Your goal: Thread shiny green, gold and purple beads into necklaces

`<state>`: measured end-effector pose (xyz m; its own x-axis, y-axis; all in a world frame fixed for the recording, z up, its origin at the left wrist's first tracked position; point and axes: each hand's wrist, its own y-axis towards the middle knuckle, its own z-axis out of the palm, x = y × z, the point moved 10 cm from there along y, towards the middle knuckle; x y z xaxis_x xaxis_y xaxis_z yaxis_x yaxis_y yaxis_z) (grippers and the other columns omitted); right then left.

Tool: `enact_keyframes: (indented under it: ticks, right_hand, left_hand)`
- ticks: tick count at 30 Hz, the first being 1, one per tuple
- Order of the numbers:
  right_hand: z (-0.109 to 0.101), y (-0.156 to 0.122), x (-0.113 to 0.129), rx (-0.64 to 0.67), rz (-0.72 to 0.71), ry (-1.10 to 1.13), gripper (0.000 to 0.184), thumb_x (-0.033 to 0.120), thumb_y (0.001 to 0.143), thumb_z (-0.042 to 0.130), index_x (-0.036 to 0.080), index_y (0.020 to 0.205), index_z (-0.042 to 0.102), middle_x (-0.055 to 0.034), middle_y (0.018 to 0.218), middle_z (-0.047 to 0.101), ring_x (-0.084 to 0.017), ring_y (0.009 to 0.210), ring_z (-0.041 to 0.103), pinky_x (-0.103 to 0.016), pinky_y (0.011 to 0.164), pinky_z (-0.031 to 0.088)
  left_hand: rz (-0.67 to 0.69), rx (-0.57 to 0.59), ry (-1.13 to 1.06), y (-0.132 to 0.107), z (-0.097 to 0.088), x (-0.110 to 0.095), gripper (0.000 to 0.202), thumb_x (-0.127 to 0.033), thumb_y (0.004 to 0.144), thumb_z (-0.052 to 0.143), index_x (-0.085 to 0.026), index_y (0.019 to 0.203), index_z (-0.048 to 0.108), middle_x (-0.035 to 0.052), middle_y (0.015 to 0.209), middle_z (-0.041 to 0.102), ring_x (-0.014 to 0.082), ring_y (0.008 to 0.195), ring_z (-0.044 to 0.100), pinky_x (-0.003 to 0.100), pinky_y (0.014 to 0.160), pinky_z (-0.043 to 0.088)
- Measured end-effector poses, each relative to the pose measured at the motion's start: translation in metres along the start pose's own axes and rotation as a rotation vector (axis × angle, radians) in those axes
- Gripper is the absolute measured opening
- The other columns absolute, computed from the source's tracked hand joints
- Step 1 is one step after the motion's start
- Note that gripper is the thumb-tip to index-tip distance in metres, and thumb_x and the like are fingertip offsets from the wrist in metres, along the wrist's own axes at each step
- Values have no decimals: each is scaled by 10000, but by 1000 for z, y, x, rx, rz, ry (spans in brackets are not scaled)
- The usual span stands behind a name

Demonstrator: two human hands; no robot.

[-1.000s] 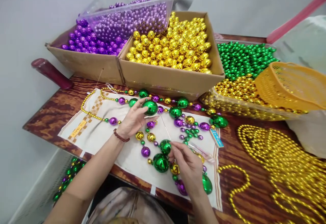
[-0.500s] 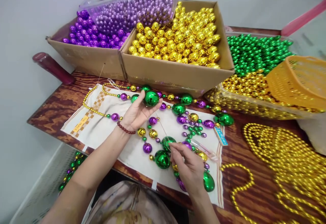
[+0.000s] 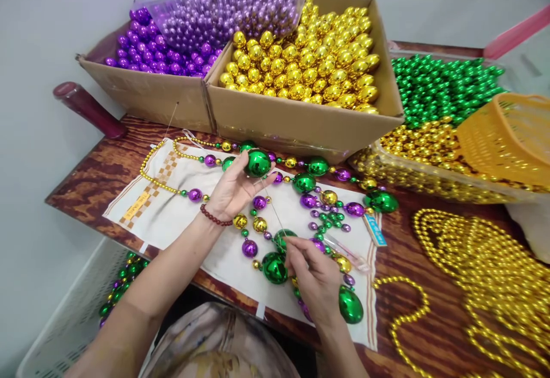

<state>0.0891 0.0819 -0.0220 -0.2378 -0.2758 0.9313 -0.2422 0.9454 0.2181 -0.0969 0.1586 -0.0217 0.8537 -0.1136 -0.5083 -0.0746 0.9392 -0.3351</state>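
Note:
My left hand (image 3: 236, 186) holds a large shiny green bead (image 3: 259, 163) at its fingertips, above the white cloth (image 3: 180, 223). A thin straight strand (image 3: 274, 209), thread or needle I cannot tell, runs from just below that bead to my right hand (image 3: 315, 272). There, thumb and forefinger are pinched on the strand's lower end. Around both hands lies a necklace of green, purple and gold beads (image 3: 275, 267). Its chain of small gold beads (image 3: 148, 174) loops at the left. Small green and purple beads form a cluster (image 3: 329, 221) right of centre.
Cardboard boxes hold purple beads (image 3: 146, 51) and gold beads (image 3: 296, 74); a clear tub (image 3: 232, 8) sits on top. At right are green beads (image 3: 447, 89), an orange basket (image 3: 507, 137) and gold bead strings (image 3: 502, 286). A dark red bottle (image 3: 90, 109) stands left.
The left hand's fingers have spread a little beneath the green bead. My right hand keeps its pinch on the strand with little movement. The view has shifted slightly.

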Motion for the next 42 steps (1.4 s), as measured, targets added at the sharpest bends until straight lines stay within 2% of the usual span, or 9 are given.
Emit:
enact_keyframes:
  ticks: [9, 17, 22, 28, 31, 34, 38, 40, 42]
  right_hand:
    - [7, 0, -20, -1, 72, 10, 153, 249, 996, 528, 204, 965, 671, 50, 608, 609, -90, 474, 579, -174, 466, 461]
    - [14, 16, -19, -40, 85, 27, 173, 287, 1005, 503, 196, 987, 649, 48, 613, 590, -100, 479, 555, -200, 470, 447]
    - [16, 28, -7, -49, 74, 35, 168, 287, 1006, 497, 201, 962, 636, 51, 608, 572, -98, 478, 533, -206, 477, 431]
    - [18, 29, -3, 41, 106, 159, 194, 272, 972, 528, 200, 1115, 638, 5, 741, 694, -132, 599, 661, -226, 542, 498]
    - [9, 24, -11, -10, 198, 233, 148, 297, 948, 558, 195, 985, 659, -21, 757, 731, -152, 614, 690, -241, 559, 519]
    - [0, 19, -17, -64, 274, 328, 161, 294, 927, 553, 197, 843, 651, -21, 734, 735, -151, 595, 688, -239, 558, 522]
    - [-12, 10, -20, -113, 298, 360, 173, 285, 894, 562, 194, 793, 668, -4, 653, 704, -145, 557, 653, -232, 541, 506]
    - [-19, 3, -19, -134, 275, 336, 177, 265, 885, 562, 193, 770, 676, 3, 613, 684, -146, 564, 644, -233, 551, 494]
    - [-24, -4, -17, -146, 239, 313, 200, 240, 887, 550, 196, 732, 668, 4, 603, 676, -143, 570, 631, -235, 563, 481]
  left_hand:
    - [182, 97, 92, -14, 15, -11, 207, -261, 865, 728, -214, 1056, 661, 50, 1123, 636, 213, 1111, 638, 466, 1025, 534]
    - [218, 170, 155, -32, 28, 7, 384, -319, 767, 824, -249, 1102, 648, 48, 1234, 599, 229, 1127, 612, 502, 1035, 521]
    - [195, 195, 212, -40, 27, 26, 391, -331, 780, 814, -253, 1123, 643, 51, 1286, 581, 210, 1131, 603, 445, 1041, 505]
    - [255, 205, 291, -39, 26, 33, 402, -378, 830, 764, -258, 1191, 636, 71, 1346, 578, 198, 1111, 608, 367, 1001, 499]
    - [255, 290, 413, -43, 31, 38, 418, -344, 837, 761, -263, 1231, 649, 76, 1335, 609, 215, 1190, 584, 338, 1026, 473]
    - [172, 394, 550, -48, 36, 49, 467, -361, 830, 768, -243, 1269, 663, 106, 1355, 622, 249, 1265, 562, 332, 1049, 460]
    - [104, 334, 624, -25, 34, 51, 471, -527, 883, 657, -180, 1197, 708, 147, 1262, 680, 265, 1203, 616, 365, 1013, 486]
    - [139, 295, 774, -3, 39, 50, 371, -471, 878, 685, -179, 1100, 740, 116, 1134, 727, 233, 1069, 664, 336, 953, 498]
    - [227, 336, 991, 19, 57, 53, 245, -365, 852, 728, -198, 1030, 758, 80, 1040, 744, 208, 971, 666, 304, 905, 486]
